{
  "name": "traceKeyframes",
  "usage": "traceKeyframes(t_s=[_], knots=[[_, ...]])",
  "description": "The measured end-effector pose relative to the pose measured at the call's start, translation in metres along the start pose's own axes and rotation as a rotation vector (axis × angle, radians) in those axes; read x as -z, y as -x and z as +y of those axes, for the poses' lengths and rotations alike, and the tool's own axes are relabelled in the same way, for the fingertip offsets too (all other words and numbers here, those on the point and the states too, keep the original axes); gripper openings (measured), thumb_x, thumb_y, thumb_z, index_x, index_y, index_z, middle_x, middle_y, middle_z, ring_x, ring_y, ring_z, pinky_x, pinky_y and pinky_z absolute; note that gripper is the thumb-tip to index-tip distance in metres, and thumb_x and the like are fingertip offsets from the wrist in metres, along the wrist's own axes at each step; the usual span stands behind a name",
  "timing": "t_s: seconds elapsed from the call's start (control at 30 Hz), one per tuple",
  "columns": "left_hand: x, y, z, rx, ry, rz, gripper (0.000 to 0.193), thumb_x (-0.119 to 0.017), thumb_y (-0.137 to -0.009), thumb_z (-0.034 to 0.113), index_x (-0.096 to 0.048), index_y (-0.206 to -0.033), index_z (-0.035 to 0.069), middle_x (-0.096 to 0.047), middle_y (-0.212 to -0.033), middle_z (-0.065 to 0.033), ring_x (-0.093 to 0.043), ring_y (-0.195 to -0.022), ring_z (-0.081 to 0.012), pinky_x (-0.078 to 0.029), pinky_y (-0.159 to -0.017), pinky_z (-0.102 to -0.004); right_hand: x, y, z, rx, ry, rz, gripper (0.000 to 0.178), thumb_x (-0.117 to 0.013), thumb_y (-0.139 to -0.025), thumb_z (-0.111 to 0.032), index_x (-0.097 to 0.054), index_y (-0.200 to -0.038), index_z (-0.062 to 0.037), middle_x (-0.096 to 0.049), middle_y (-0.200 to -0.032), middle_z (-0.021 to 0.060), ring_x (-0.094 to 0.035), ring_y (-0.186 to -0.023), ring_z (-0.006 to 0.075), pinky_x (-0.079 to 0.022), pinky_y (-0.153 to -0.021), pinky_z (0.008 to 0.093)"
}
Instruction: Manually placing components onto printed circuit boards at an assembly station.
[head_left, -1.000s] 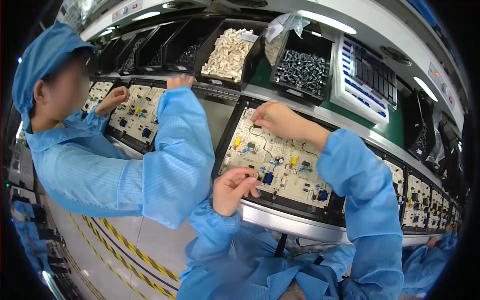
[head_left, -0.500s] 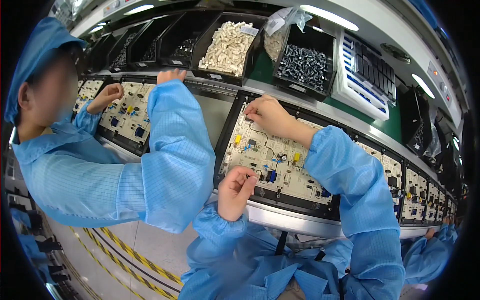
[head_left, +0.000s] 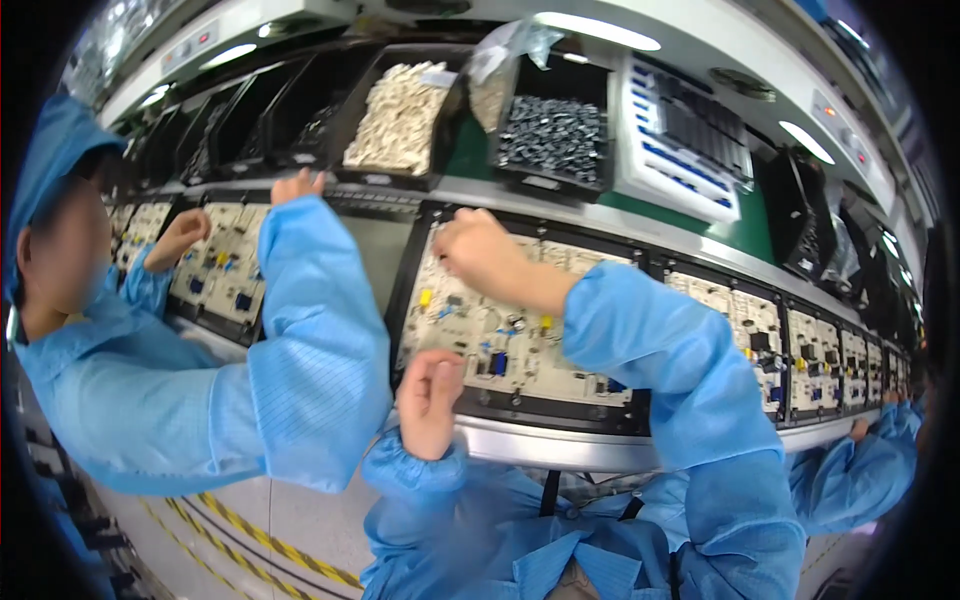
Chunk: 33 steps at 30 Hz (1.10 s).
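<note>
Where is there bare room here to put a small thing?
Bare grey surface shows between the co-worker's sleeve and the black board frame; a green strip lies free between the white tray and the metal rail. Crowded: the circuit board under the right hand, and the black parts bins.

This metal-edged desk (head_left: 560, 447) carries circuit boards (head_left: 532, 355) in black frames (head_left: 540, 407). Parts bins (head_left: 548, 183) line it from ten to one o'clock, a white tray (head_left: 680, 190) at two.
</note>
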<state>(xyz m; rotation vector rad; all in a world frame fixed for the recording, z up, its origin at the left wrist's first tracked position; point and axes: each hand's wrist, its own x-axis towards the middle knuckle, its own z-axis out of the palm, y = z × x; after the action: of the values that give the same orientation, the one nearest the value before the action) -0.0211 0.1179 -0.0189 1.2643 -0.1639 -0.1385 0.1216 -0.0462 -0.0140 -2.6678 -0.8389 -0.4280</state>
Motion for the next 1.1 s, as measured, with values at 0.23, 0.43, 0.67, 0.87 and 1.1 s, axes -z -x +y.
traceKeyframes(t_s=[0.23,0.43,0.67,0.87,1.1], knots=[[0.005,0.001,-0.008,-0.091,-0.02,-0.054,0.017,-0.038,-0.098,0.012,-0.043,-0.111,0.002,-0.048,-0.072,-0.0059,-0.047,-0.065,-0.0128,-0.039,-0.061,-0.0241,0.098,0.021,0.061,-0.146,0.055,0.494,0.013,-0.067,-0.073,-0.009,-0.063,-0.085,-0.0046,-0.062,-0.077,0.0127,-0.058,-0.077,0.0311,-0.046,-0.071,0.0411],[-0.005,-0.001,0.004,0.035,0.039,-0.199,0.014,-0.04,-0.098,0.013,-0.045,-0.106,0.003,-0.054,-0.072,-0.0078,-0.052,-0.064,-0.0143,-0.043,-0.062,-0.0252,0.199,0.107,0.19,-0.476,0.517,0.405,0.019,-0.073,-0.07,-0.015,-0.061,-0.083,-0.0055,-0.061,-0.077,0.0096,-0.058,-0.076,0.0261,-0.045,-0.069,0.0367],[-0.01,0.002,0.0,-0.083,-0.126,-0.073,0.018,-0.045,-0.096,0.01,-0.052,-0.107,-0.002,-0.056,-0.079,-0.0064,-0.053,-0.07,-0.0128,-0.045,-0.07,-0.0249,0.202,0.115,0.218,-0.471,0.217,0.252,0.013,-0.071,-0.072,-0.013,-0.065,-0.077,-0.0028,-0.058,-0.077,0.0099,-0.057,-0.075,0.0228,-0.045,-0.068,0.0329],[-0.009,0.006,-0.001,-0.095,-0.136,-0.078,0.018,-0.047,-0.094,0.007,-0.055,-0.107,-0.002,-0.058,-0.076,-0.0075,-0.056,-0.069,-0.0141,-0.047,-0.068,-0.0264,0.207,0.114,0.223,-0.457,0.254,0.222,0.016,-0.071,-0.074,-0.013,-0.062,-0.082,-0.0019,-0.058,-0.079,0.0095,-0.057,-0.077,0.0235,-0.045,-0.071,0.034],[-0.014,0.008,0.001,-0.045,-0.093,-0.07,0.017,-0.05,-0.092,0.003,-0.055,-0.107,-0.003,-0.062,-0.079,-0.0092,-0.06,-0.07,-0.0155,-0.05,-0.07,-0.0278,0.208,0.111,0.233,-0.27,0.4,0.16,0.012,-0.064,-0.079,-0.009,-0.058,-0.086,-0.002,-0.056,-0.084,0.0117,-0.053,-0.084,0.0285,-0.042,-0.076,0.0372]])
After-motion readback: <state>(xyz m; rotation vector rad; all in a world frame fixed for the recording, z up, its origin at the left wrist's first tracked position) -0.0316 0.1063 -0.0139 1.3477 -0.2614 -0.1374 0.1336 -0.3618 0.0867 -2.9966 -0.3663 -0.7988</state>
